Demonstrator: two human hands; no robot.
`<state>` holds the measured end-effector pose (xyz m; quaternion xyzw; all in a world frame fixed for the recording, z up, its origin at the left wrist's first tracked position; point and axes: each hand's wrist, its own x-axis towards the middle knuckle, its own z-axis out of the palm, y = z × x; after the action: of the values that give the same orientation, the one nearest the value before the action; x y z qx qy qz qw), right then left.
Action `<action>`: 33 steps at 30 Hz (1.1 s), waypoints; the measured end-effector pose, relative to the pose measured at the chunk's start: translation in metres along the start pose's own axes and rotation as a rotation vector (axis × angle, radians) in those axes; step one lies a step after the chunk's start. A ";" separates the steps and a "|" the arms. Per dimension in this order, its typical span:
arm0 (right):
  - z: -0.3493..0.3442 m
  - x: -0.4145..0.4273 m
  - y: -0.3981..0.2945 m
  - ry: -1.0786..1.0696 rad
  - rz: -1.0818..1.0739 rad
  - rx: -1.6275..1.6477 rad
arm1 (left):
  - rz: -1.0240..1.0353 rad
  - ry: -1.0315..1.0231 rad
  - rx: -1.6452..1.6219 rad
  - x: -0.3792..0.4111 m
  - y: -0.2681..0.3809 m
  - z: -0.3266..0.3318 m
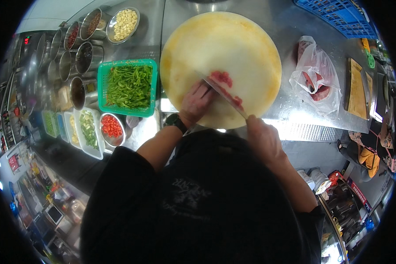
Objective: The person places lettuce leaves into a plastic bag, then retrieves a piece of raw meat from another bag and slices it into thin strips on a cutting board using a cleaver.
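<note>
A round cutting board point(217, 39), pale with yellowed edges, lies before me on the steel counter. My right hand point(264, 137) grips the handle of a kitchen knife point(221, 91). The blade slants up and left across the lower half of the board. Raw red meat point(223, 78) in small cut pieces lies along the far side of the blade, some of it against the steel. My left hand point(199, 100) rests on the board on the near side, its fingertips close to the blade. Whatever is beneath those fingers is hidden.
Left of the board stands a green basket point(100, 89) of sliced green peppers, beside a bowl of chopped red chili point(111, 126), garlic cloves point(125, 24) and several steel pots. On the right lie a plastic bag of meat point(316, 79) and a blue crate point(338, 16). Another person point(366, 161) is at far right.
</note>
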<state>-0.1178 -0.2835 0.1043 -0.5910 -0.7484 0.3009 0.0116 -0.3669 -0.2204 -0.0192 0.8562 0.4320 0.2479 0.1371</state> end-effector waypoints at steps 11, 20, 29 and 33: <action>0.016 0.001 0.002 0.071 -0.057 -0.006 | -0.003 -0.027 0.001 -0.001 -0.001 0.001; -0.007 0.032 0.023 0.054 -0.129 0.047 | 0.041 0.088 -0.015 0.002 0.000 0.004; 0.003 0.028 0.015 0.053 -0.119 0.005 | 0.029 0.016 0.038 0.006 0.004 -0.005; 0.002 0.035 0.021 0.029 -0.145 -0.033 | 0.023 0.069 0.034 0.001 0.004 0.000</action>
<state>-0.1107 -0.2508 0.0815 -0.5396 -0.7938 0.2784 0.0343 -0.3636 -0.2214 -0.0175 0.8543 0.4307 0.2714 0.1044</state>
